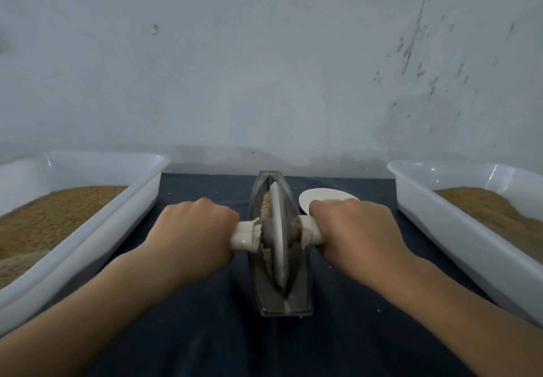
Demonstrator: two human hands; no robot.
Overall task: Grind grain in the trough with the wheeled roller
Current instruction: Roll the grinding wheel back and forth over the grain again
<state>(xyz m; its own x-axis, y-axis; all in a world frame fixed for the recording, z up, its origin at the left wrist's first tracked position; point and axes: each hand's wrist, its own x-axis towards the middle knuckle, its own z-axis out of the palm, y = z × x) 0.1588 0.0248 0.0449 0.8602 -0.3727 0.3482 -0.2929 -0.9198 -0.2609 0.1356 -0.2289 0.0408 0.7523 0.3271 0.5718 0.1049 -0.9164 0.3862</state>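
Two hands, left hand [197, 229] and right hand [352, 226], gripping roller [277, 235] between them

Dull grey metal trough [296, 294], glossy white plastic tubs [141, 197], matt dark cloth [211, 332]

No text, label or number is legible anywhere.

A narrow, boat-shaped grey metal trough [296, 297] lies in the middle of the scene, its length running from near to far. The wheeled roller [277, 238], a pale disc on a white cross handle, stands upright in its groove about midway. Brown grain [266, 200] lies along the groove, just left of the disc.
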